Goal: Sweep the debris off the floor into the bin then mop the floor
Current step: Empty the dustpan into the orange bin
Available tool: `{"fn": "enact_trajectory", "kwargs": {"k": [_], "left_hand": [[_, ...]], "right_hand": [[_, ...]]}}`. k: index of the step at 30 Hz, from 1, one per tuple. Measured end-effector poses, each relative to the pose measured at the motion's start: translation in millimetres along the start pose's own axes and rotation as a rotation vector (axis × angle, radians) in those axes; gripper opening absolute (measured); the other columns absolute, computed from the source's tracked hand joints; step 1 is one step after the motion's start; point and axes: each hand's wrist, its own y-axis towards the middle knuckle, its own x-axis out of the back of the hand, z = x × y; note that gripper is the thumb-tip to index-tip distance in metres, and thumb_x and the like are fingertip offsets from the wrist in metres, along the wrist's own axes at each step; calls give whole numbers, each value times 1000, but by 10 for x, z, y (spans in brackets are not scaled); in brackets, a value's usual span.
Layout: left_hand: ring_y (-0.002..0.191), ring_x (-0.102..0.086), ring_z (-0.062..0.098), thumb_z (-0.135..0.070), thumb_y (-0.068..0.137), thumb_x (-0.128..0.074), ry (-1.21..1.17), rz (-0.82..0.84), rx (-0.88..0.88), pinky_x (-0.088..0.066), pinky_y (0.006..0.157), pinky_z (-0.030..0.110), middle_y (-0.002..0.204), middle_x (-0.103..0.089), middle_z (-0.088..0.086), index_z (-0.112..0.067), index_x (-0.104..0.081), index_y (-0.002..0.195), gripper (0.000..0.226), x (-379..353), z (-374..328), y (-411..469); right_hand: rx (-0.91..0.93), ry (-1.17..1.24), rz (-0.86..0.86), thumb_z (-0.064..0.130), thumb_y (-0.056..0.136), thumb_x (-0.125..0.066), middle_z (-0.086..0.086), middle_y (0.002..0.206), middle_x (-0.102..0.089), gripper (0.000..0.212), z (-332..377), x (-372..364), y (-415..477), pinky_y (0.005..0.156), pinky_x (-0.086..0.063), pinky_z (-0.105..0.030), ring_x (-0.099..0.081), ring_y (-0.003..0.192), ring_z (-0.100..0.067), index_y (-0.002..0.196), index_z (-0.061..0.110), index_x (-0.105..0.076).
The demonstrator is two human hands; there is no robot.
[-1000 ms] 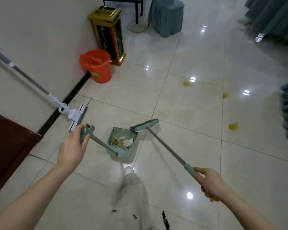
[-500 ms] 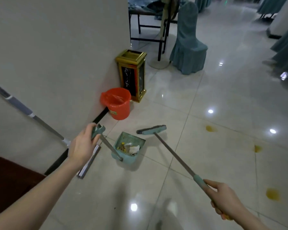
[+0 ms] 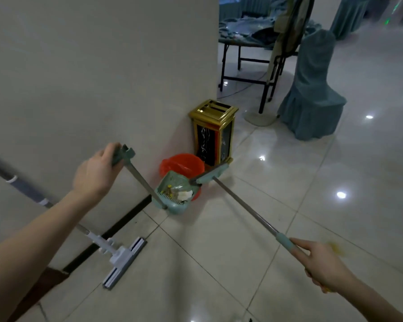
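Both hands grip thin metal poles: teal plastic dustpan (image 3: 172,196), broom (image 3: 211,174).

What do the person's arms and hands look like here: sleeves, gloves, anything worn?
Both forearms are bare as far as the frame shows: no sleeves in view. The left hand and right hand have no gloves. No watch, ring or wristband shows on either. Motion blur softens the fingers, so small details cannot be ruled out.
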Motion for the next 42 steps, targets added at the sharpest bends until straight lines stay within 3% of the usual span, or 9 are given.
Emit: {"fn": "enact_trajectory", "kwargs": {"k": [7,11,15,20,23,30,33,35,42], "left_hand": [[74,-62,48,-34,93,-53,143,33,-163,-51,54,49,112,-61,17,-24,-40,126,36,-328,-177,1230],[68,-62,44,-35,94,-49,202,126,-307,-49,49,44,104,-60,14,-29,-32,122,33,-712,-157,1948],[61,-60,38,-30,96,-49,257,199,-450,-48,46,41,95,-57,11,-29,-28,124,35,-1080,-94,2412],[63,-61,36,-24,97,-50,333,239,-636,-48,46,40,93,-56,12,-22,-40,135,39,-1271,-230,2910],[67,-63,36,-26,99,-46,348,266,-762,-47,47,39,95,-57,14,-19,-43,138,39,-1374,-416,3014],[68,-62,36,-13,95,-50,337,314,-822,-51,51,42,97,-54,13,-28,-17,133,52,-1518,-697,2983],[55,-59,35,3,80,-65,329,267,-880,-46,41,37,86,-56,15,-25,-26,131,70,-1449,-762,3024],[49,-56,34,4,76,-70,378,220,-914,-40,38,32,81,-57,14,-20,-41,130,66,-1408,-863,3102],[54,-56,33,2,85,-50,454,344,-1077,-41,40,32,92,-53,12,-27,-20,131,62,-1485,-1256,3117]], "right_hand": [[104,-139,43,36,99,-51,-6,59,-53,40,731,332,1135,35,-44,-24,-42,33,-9,139,33,-50],[173,-284,71,33,100,-47,-4,70,-59,40,1228,339,1761,43,-55,-30,-50,41,-10,140,32,-48],[274,-439,60,33,101,-46,6,74,-58,34,1661,320,2272,46,-53,-18,-55,47,-7,134,29,-54],[332,-615,60,35,102,-43,2,86,-65,32,1953,295,2732,70,-58,-28,-61,65,-11,129,25,-57],[358,-671,65,34,102,-42,0,87,-64,31,2049,327,2906,70,-57,-31,-58,65,-12,128,23,-56],[412,-753,54,34,102,-41,3,83,-58,29,2009,611,3117,68,-55,-26,-56,65,-11,128,26,-53],[426,-708,57,35,102,-43,5,81,-60,29,1848,745,3164,64,-52,-21,-58,63,-8,126,26,-57],[410,-600,86,34,101,-45,5,81,-63,29,1743,779,3182,62,-52,-18,-59,61,-6,125,24,-59],[454,-529,47,35,100,-47,6,70,-62,25,1518,716,3184,49,-38,-13,-56,54,-4,116,24,-62]]}}
